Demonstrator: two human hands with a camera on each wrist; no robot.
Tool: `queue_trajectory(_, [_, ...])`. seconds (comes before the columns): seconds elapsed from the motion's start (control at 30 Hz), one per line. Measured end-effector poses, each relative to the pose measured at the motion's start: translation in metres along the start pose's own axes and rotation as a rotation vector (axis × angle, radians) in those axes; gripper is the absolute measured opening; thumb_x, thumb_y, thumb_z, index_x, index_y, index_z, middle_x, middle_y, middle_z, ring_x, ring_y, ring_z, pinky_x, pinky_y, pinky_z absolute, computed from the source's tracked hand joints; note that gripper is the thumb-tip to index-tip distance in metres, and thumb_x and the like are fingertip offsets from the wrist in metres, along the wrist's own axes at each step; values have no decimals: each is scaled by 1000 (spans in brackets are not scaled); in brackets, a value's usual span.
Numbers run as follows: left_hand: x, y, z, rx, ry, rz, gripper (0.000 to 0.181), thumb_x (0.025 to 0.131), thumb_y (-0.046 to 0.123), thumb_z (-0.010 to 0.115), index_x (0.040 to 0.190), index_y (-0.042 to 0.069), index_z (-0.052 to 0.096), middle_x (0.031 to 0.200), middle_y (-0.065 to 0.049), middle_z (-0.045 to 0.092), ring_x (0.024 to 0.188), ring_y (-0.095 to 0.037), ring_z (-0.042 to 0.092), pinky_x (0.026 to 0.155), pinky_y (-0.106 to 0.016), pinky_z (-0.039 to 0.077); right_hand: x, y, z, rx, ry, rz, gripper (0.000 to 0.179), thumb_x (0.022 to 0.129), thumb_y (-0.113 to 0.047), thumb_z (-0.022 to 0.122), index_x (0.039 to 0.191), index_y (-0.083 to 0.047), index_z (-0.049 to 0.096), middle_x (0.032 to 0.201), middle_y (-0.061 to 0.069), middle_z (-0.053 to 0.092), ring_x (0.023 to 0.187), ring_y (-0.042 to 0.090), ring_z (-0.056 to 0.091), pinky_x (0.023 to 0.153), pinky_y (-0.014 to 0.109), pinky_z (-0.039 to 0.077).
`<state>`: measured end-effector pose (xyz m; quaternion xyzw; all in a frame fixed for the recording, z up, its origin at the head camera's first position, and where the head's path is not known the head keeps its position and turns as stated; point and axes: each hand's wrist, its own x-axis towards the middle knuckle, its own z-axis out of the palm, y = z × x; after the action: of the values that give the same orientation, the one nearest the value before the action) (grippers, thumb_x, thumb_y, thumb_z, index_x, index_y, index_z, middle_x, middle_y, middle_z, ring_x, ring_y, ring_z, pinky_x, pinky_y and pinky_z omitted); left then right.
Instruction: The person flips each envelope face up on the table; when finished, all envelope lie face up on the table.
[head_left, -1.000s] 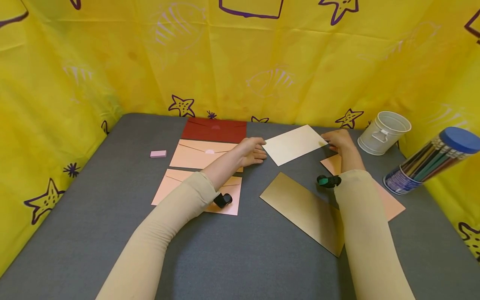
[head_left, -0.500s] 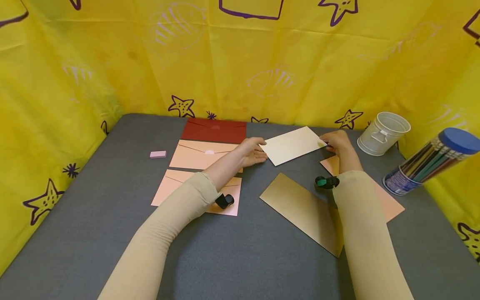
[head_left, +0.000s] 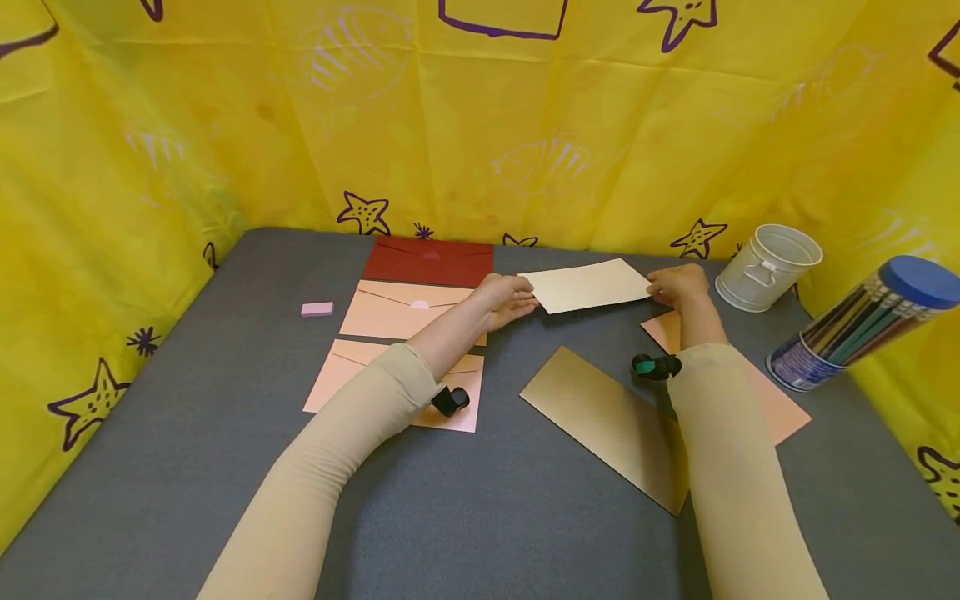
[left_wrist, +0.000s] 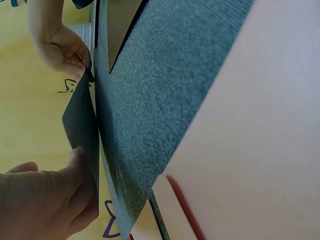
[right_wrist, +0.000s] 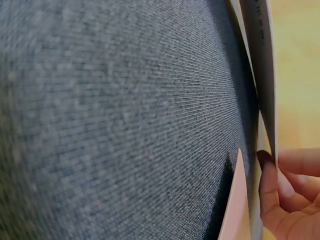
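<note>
A flat cream envelope [head_left: 588, 286] is lifted off the far middle of the table, held level between both hands. My left hand [head_left: 506, 300] pinches its left end, thumb on one face and fingers on the other, as the left wrist view also shows. At the opposite corner my right hand [head_left: 678, 283] grips it between thumb and fingers. Small dark print shows on the face of the cream envelope [right_wrist: 262, 65] in the right wrist view. Below it on the table lies a gold envelope [head_left: 600, 425], partly behind the right sleeve.
A red envelope [head_left: 427, 260], a peach one [head_left: 382, 310] and a pink one [head_left: 348, 375] form a column on the left. Another pink envelope [head_left: 776, 404] lies under the right arm. An eraser [head_left: 317, 309], white metal bucket [head_left: 765, 271] and pencil tub [head_left: 806, 360] stand around.
The cream envelope has risen from the table and tilted flatter to view. My left hand has gone from beside its edge to pinching it; my right hand keeps its corner.
</note>
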<state>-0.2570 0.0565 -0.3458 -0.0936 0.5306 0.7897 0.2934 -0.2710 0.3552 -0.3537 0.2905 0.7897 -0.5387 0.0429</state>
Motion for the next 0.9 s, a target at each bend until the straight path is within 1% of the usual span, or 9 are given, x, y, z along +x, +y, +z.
queue_trajectory(0.1, [-1, 1, 2, 20, 15, 31, 49, 97, -6, 46, 144, -12, 33, 147, -29, 41, 126, -36, 54, 118, -39, 40, -3, -2, -1, 26, -17, 5, 58, 87, 8, 64, 142, 4, 47, 129, 12, 57, 66, 3, 56, 68, 15, 57])
queue_trajectory(0.2, [-2, 2, 2, 21, 26, 47, 44, 97, -7, 47, 139, -14, 38, 130, -25, 51, 103, -29, 57, 115, -40, 43, -4, -4, -1, 32, -41, 12, 56, 88, 5, 65, 142, 1, 49, 126, 7, 60, 69, 3, 57, 73, 15, 58])
queue_trajectory(0.27, [-2, 3, 2, 11, 30, 50, 44, 96, -8, 49, 138, -13, 39, 114, -20, 52, 91, -24, 54, 114, -42, 44, -4, -5, 0, 23, -65, 11, 55, 89, 3, 66, 142, 0, 49, 117, 2, 61, 71, 3, 57, 74, 14, 58])
queue_trajectory(0.37, [-2, 5, 0, 11, 37, 55, 43, 95, -8, 51, 137, -10, 39, 96, -11, 48, 82, -21, 52, 114, -43, 45, -6, -7, -1, 30, -104, 12, 57, 91, 0, 65, 144, 0, 46, 95, -6, 63, 71, 3, 57, 71, 13, 57])
queue_trajectory(0.43, [-1, 7, -2, 23, 43, 60, 43, 95, -9, 52, 136, -7, 39, 93, -9, 47, 80, -19, 51, 114, -43, 44, -6, -8, -1, 46, -140, 10, 59, 92, -2, 65, 147, 0, 43, 81, -10, 60, 69, 2, 57, 69, 11, 56])
queue_trajectory(0.53, [0, 10, -5, 46, 51, 70, 46, 95, -9, 53, 138, -6, 39, 94, -8, 46, 81, -18, 51, 114, -42, 44, -6, -9, -2, 93, -186, 8, 54, 91, -3, 66, 143, -5, 50, 69, -13, 60, 66, 2, 58, 66, 11, 55])
queue_trajectory(0.63, [1, 14, -9, 67, 57, 73, 50, 95, -9, 53, 143, -5, 39, 98, -7, 45, 84, -18, 50, 114, -42, 44, -6, -8, -4, 133, -232, -1, 28, 91, -6, 67, 118, -13, 64, 70, -11, 63, 65, 3, 59, 66, 12, 55])
queue_trajectory(0.73, [1, 17, -14, 85, 64, 75, 47, 95, -8, 53, 141, -5, 43, 99, -8, 48, 84, -18, 51, 114, -42, 44, -7, -8, -5, 137, -255, -14, 9, 91, -11, 69, 97, -18, 66, 72, -11, 64, 67, 3, 60, 67, 13, 56])
queue_trajectory(0.9, [2, 23, -21, 151, 75, 89, 33, 96, -6, 54, 129, -6, 52, 94, -8, 54, 82, -18, 56, 111, -43, 47, -10, -8, -4, 134, -275, -35, 7, 94, -19, 66, 99, -21, 61, 73, -13, 64, 71, 3, 61, 70, 15, 55])
